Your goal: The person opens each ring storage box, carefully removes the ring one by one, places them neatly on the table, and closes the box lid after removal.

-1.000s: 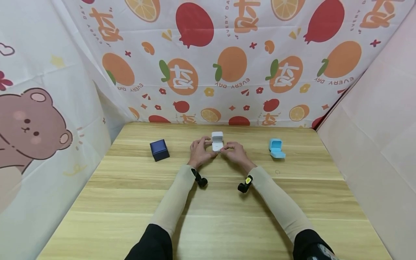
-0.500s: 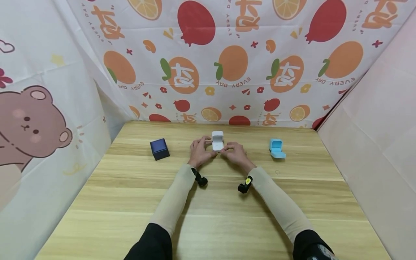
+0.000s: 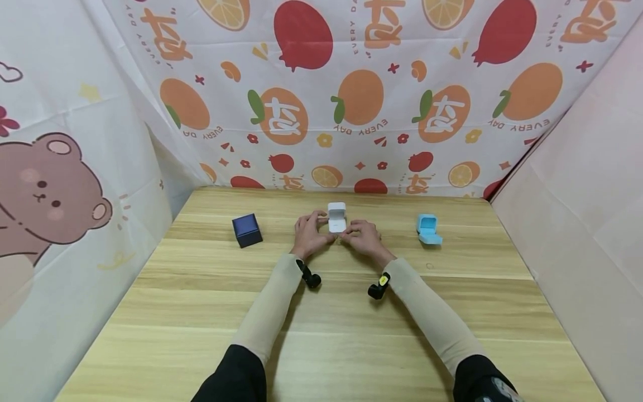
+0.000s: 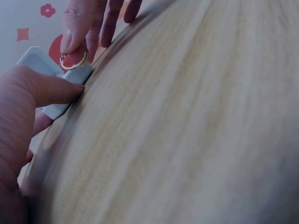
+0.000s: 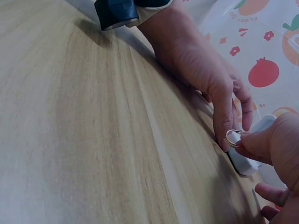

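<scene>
An open white ring box (image 3: 337, 219) stands at the back middle of the table, its lid raised. My left hand (image 3: 308, 234) grips it from the left, the thumb along the front of its base and the fingers at its side. A gold-coloured ring (image 4: 85, 60) is pinched between the thumb and index finger of my right hand (image 3: 364, 237). In the left wrist view the ring hangs right over the box's base, overlapping its front. The right wrist view shows the same ring (image 5: 227, 140) near my left thumb, with the box behind it.
A closed dark blue box (image 3: 246, 230) sits to the left of my hands. To the right stands an open light blue ring box (image 3: 428, 230). A small thin ring (image 3: 429, 266) lies on the wooden table (image 3: 331, 346) in front of it. Patterned cloth (image 3: 311, 111) hangs behind the table.
The head view has shifted slightly. Both hands stay at the white ring box, with almost no visible movement.
</scene>
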A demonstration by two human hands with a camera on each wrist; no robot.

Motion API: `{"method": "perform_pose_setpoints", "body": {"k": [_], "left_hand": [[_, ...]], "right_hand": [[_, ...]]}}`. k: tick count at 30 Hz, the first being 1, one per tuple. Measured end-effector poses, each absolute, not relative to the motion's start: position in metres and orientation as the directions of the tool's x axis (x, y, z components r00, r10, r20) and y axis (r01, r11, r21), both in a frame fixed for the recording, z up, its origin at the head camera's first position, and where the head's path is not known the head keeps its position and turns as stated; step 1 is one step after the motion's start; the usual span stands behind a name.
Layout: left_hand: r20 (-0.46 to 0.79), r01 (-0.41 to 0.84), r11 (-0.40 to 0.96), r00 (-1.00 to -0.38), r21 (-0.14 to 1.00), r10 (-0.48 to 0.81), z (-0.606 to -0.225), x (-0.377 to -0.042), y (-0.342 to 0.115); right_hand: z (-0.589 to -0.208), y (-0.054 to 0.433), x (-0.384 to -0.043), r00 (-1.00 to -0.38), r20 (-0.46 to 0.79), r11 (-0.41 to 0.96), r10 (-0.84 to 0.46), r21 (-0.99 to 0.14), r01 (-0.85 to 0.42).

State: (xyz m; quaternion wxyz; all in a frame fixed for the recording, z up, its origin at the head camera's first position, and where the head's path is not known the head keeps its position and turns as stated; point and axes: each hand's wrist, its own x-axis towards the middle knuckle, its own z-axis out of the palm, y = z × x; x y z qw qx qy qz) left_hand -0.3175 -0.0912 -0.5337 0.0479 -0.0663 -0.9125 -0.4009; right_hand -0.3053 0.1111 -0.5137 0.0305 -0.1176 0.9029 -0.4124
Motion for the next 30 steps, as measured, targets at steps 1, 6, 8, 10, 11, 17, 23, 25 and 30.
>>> {"method": "perform_pose_setpoints", "body": {"k": [1,6,8,10,11,17,23,25,30], "left_hand": [[0.14,0.159,0.669,-0.987,0.727,0.082,-0.534,-0.317,-0.091],[0.139,0.157,0.665,-0.987,0.73,0.081,-0.533,-0.317,-0.091],[0.14,0.158,0.664,-0.987,0.731,0.08,-0.533,-0.317,-0.091],[0.142,0.159,0.662,-0.987,0.732,0.08,-0.533,-0.317,-0.091],[0.141,0.158,0.661,-0.987,0.734,0.079,-0.533,-0.317,-0.091],[0.127,0.143,0.663,-0.989,0.735,0.073,-0.533,-0.316,-0.091],[0.133,0.148,0.66,-0.988,0.736,0.073,-0.534,-0.316,-0.091],[0.13,0.146,0.658,-0.989,0.739,0.073,-0.534,-0.315,-0.092],[0.134,0.151,0.661,-0.988,0.735,0.077,-0.535,-0.316,-0.092]], "right_hand": [[-0.514,0.111,-0.305,-0.97,0.042,0.633,-0.24,-0.75,-0.189],[-0.515,0.111,-0.304,-0.968,0.035,0.644,-0.25,-0.74,-0.193],[-0.515,0.111,-0.305,-0.967,0.038,0.65,-0.251,-0.734,-0.198],[-0.516,0.111,-0.306,-0.967,0.044,0.653,-0.251,-0.729,-0.203],[-0.516,0.111,-0.306,-0.967,0.046,0.654,-0.252,-0.729,-0.205],[-0.519,0.11,-0.305,-0.966,0.043,0.653,-0.254,-0.729,-0.204],[-0.52,0.11,-0.304,-0.964,0.054,0.649,-0.259,-0.729,-0.215],[-0.522,0.109,-0.304,-0.964,0.046,0.654,-0.263,-0.726,-0.213],[-0.524,0.108,-0.303,-0.965,0.074,0.654,-0.253,-0.722,-0.227]]}}
